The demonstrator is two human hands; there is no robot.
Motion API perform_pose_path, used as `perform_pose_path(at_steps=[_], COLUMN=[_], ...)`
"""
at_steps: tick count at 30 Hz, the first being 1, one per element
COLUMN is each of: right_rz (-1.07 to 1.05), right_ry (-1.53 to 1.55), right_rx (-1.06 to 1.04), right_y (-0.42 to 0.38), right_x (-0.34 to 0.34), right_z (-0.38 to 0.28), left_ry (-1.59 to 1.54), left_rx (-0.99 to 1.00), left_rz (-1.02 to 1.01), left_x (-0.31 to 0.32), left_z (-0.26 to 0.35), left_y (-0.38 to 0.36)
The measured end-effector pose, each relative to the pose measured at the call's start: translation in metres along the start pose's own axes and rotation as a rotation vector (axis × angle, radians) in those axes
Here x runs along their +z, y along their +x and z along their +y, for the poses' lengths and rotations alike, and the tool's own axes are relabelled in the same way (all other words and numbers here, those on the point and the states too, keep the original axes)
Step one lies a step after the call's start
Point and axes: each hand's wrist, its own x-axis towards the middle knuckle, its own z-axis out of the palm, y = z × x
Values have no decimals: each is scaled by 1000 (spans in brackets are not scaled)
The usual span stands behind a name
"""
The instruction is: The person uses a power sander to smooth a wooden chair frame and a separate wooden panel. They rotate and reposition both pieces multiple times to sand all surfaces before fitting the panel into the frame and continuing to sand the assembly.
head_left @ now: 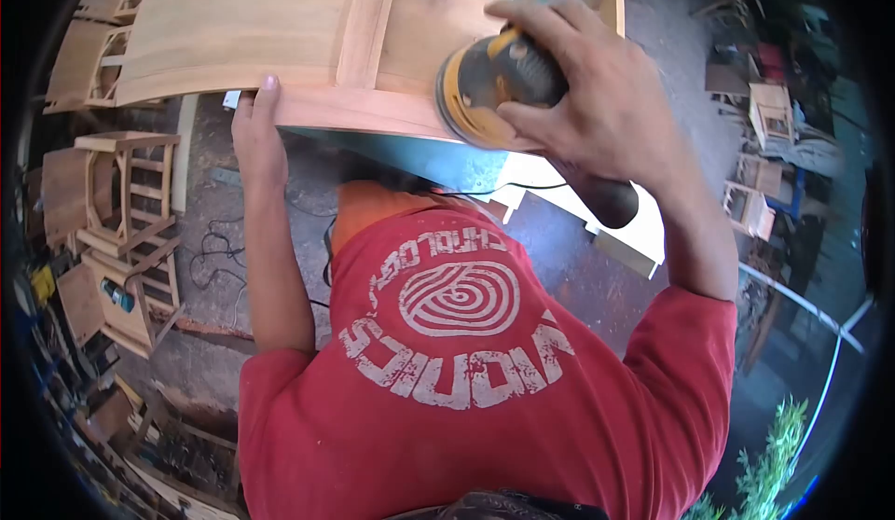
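Note:
A yellow and black power sander rests with its round pad on the near edge of a pale wooden panel. My right hand is wrapped over the sander's top from the right, and a dark cylinder sticks out below the hand. At the panel's near edge, to the left, my left hand holds on with the thumb on top and the other fingers mostly hidden beneath. A wooden strip crosses the panel between my two hands.
Wooden chairs stand at the left, one with a teal tool on it. More wooden frames lie at the right. A black cable runs below the panel. A green plant is at the lower right.

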Motion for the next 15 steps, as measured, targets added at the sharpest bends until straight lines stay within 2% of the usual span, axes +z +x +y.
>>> perform_pose_path(at_steps=[2,5,7,8,11,12,13,15], right_rz=[-11,-100,-199,-347,-422,-459,-459,-283], right_ry=[0,8,151,232,309,360,356,358], right_rx=[31,120,16,116,182,208,215,123], right_y=[9,22,35,29,40,39,35,26], right_x=[1,-4,-4,-22,-27,-28,-28,-33], right_z=[8,-4,4,16,31,34,33,33], left_ry=[148,46,53,68,11,130,126,69], left_rx=[110,27,43,77,69,61,58,101], left_rz=[-42,-131,-207,-267,-240,-306,-312,-317], left_x=[2,-11,-14,4,13,7,9,20], left_z=[2,-13,-8,-9,-6,-5,-5,2], left_y=[0,8,12,0,-7,-4,-6,-13])
